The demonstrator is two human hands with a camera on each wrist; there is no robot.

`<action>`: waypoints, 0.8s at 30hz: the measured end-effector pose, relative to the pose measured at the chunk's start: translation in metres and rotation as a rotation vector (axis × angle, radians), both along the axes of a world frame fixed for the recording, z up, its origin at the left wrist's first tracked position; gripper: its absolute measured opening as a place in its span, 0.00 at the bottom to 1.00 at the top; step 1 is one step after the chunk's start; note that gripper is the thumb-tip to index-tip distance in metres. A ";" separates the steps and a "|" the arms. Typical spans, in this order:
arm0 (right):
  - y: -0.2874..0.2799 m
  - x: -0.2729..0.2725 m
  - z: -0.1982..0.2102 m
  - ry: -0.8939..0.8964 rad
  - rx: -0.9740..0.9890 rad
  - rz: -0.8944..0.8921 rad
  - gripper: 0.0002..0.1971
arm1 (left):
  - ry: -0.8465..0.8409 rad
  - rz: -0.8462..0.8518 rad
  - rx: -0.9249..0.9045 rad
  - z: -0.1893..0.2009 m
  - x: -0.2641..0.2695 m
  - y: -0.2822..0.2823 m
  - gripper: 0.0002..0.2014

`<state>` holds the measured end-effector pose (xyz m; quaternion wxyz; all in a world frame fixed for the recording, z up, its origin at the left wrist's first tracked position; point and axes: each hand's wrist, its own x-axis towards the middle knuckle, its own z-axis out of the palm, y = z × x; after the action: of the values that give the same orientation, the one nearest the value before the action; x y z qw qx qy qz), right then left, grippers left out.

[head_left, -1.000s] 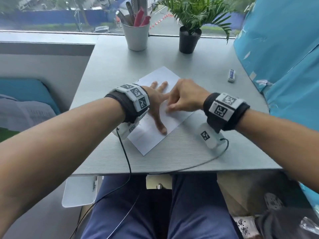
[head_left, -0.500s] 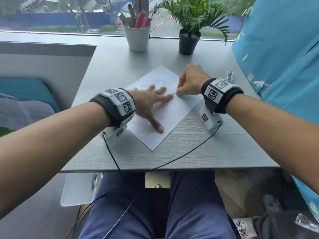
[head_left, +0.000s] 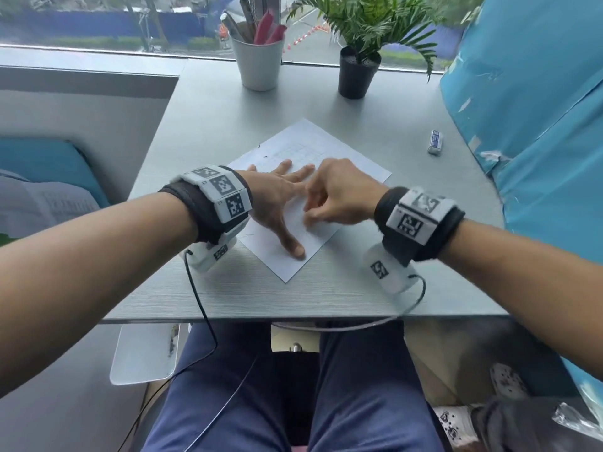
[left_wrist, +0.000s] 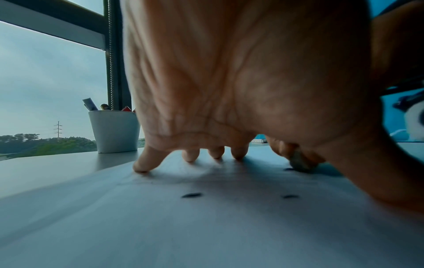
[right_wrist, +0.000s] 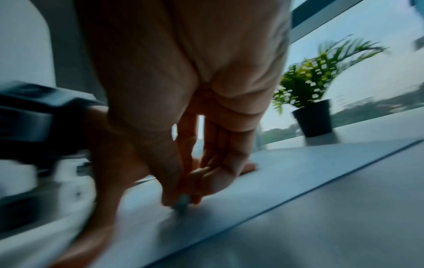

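**Inspector:** Item 1, the sheet of paper (head_left: pixel 346 164). Where is it?

**Assistant:** It lies flat on the grey table (head_left: pixel 326 295), turned cornerwise, near the front edge. The left hand (head_left: pixel 277 200) rests on it with fingers straight and spread, the fingertips (left_wrist: pixel 142 167) and thumb pressing down.

**Inspector:** And the right hand?

**Assistant:** The right hand (head_left: pixel 339 197) is bunched, with thumb and fingers pinched tight on a grey stub (right_wrist: pixel 182 204). The stub's tip touches the sheet between the left thumb and forefinger. That view is blurred, so I only judge it to be an eraser.

**Inspector:** How will the sheet handle?

**Assistant:** In my judgement it is light, thin and limp. It is likely to slide on the smooth top, and to buckle or tear under rubbing. It is best held by flat pressure close to the working point, not by pinching an edge. The stub is small and should be gripped low, near its tip.

**Inspector:** Anything else on the table?

**Assistant:** 1 boxed eraser (head_left: pixel 435 142) lies well apart on the right. 1 white cup (head_left: pixel 259 70) of pens and 1 potted plant (head_left: pixel 359 73) stand at the window.
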<state>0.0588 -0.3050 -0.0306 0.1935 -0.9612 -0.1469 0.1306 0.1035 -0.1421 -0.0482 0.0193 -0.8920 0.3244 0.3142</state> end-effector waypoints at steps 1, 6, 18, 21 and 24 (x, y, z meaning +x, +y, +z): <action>-0.008 0.010 0.003 -0.018 -0.015 -0.036 0.03 | -0.005 0.005 0.004 0.000 0.000 -0.001 0.71; -0.013 0.019 0.007 -0.109 -0.052 -0.161 0.02 | -0.012 0.051 0.005 0.000 -0.001 -0.007 0.72; 0.000 -0.004 0.001 -0.046 -0.012 -0.036 0.01 | -0.011 0.024 0.060 0.004 -0.004 -0.012 0.66; 0.001 -0.009 0.001 -0.003 -0.019 0.061 0.02 | -0.022 0.024 0.063 0.005 -0.004 -0.012 0.65; -0.024 0.021 0.005 -0.128 -0.058 -0.114 0.03 | -0.040 0.050 0.058 0.000 -0.003 -0.013 0.69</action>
<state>0.0800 -0.3293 -0.0255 0.1628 -0.9796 -0.1002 0.0618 0.1001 -0.1554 -0.0479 0.0437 -0.9051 0.2921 0.3059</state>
